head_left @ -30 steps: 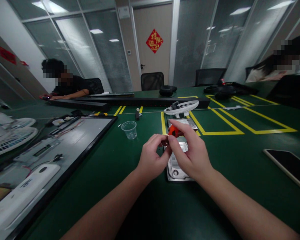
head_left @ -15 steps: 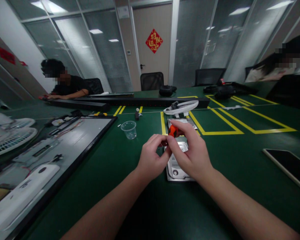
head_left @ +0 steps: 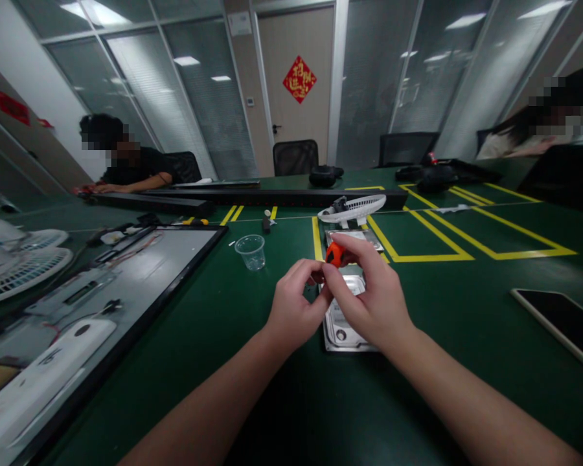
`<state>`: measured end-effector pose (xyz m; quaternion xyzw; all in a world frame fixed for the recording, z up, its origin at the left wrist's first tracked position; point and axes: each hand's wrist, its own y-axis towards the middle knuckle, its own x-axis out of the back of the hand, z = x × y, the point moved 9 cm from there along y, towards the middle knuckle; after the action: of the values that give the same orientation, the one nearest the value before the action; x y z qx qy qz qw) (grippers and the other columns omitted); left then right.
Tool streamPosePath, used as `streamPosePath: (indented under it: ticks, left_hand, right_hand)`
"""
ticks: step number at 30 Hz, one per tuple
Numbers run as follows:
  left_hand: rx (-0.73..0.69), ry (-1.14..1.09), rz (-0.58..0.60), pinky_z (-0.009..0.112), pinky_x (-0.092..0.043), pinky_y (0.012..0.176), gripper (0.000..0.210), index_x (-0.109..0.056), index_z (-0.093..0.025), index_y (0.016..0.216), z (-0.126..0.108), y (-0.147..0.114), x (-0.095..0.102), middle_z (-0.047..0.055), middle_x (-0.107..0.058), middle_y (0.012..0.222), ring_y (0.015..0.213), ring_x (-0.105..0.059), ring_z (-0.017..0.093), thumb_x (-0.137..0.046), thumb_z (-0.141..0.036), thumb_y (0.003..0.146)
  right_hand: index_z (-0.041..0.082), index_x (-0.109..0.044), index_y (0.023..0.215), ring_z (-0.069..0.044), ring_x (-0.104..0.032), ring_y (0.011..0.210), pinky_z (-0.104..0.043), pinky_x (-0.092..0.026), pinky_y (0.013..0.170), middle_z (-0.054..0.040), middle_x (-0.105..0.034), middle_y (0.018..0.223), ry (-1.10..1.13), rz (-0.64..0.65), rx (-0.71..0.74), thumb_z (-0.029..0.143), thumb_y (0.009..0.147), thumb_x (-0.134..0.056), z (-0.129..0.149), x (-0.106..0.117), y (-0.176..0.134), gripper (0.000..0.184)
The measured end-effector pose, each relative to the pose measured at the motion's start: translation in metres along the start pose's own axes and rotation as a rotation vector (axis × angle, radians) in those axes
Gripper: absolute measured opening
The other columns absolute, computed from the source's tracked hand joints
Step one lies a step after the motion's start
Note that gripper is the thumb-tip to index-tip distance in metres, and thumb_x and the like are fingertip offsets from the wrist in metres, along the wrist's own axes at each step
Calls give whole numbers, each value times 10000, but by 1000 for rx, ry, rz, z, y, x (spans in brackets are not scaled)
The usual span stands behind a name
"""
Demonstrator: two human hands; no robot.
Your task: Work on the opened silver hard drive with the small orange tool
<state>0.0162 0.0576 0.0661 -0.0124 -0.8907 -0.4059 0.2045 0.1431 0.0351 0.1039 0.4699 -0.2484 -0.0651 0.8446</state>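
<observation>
Between the thumb and fingers of my right hand (head_left: pixel 374 291) is the orange-and-black handle of a screwdriver (head_left: pixel 335 254); its shaft is hidden. My left hand (head_left: pixel 296 301) is pinched closed right beside it, fingertips against the right hand's thumb, and what they hold cannot be made out. Under both hands a silver hard drive (head_left: pixel 342 333) lies on the green table, partly covered by my right hand. Just beyond the hands lies a second silver metal unit (head_left: pixel 372 241), also partly covered.
A clear plastic cup (head_left: pixel 251 252) stands to the left. Farther left lies a large black-framed panel (head_left: pixel 175 259) with parts on it. A white fan grille (head_left: pixel 357 208) sits behind the hands, a phone (head_left: pixel 558 317) at the right. Two people sit across the table.
The screwdriver handle has turned a little in my right hand, its black patches showing differently. Both hands stay almost in the same place over the hard drive.
</observation>
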Motion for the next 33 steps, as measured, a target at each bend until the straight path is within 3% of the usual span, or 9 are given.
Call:
streamPosePath:
  ticks: [4,10,14,19,26,33]
  left_hand:
    - [-10,-6,30,311,-486,743,82,-640,-195,1005,-3,1,-2,41,-670,921,836,-612,178,-585,-157,959]
    - [26,-4,-10,313,-494,743,175,-617,-203,990,4,-2,0,20,-663,907,815,-613,176,-697,-140,847]
    - [13,0,10,313,-504,747,132,-626,-205,978,3,-1,-1,26,-671,903,817,-619,180,-663,-134,873]
    - [-16,-4,47,309,-491,747,71,-636,-198,998,-4,1,-4,39,-671,923,831,-612,176,-603,-158,950]
    - [-5,4,-17,300,-492,741,150,-619,-202,971,2,-2,1,14,-652,897,816,-607,170,-690,-133,858]
    - [-12,13,15,307,-481,734,63,-629,-196,990,-3,0,0,31,-659,902,811,-596,172,-619,-166,935]
  right_hand:
    - [249,-535,1420,-249,-696,1106,-452,-582,976,-105,-676,1308,44,15,-19,182,973,-587,-1,-2,-2,454]
    - [245,-546,1383,-226,-680,978,-426,-602,872,-89,-679,1161,13,-13,-8,206,959,-641,-3,-1,-2,436]
    - [256,-539,1405,-227,-676,984,-435,-602,887,-90,-679,1169,-3,-12,8,217,967,-638,0,0,-1,451]
    - [264,-511,1473,-255,-695,1146,-468,-584,997,-108,-687,1329,41,37,-5,190,996,-564,2,-2,-1,486]
    - [239,-569,1389,-221,-680,973,-413,-597,883,-85,-702,1139,-23,0,11,220,979,-641,0,0,1,417]
    - [258,-517,1461,-230,-687,1079,-425,-579,971,-90,-692,1261,43,32,21,167,991,-559,4,-2,-1,481]
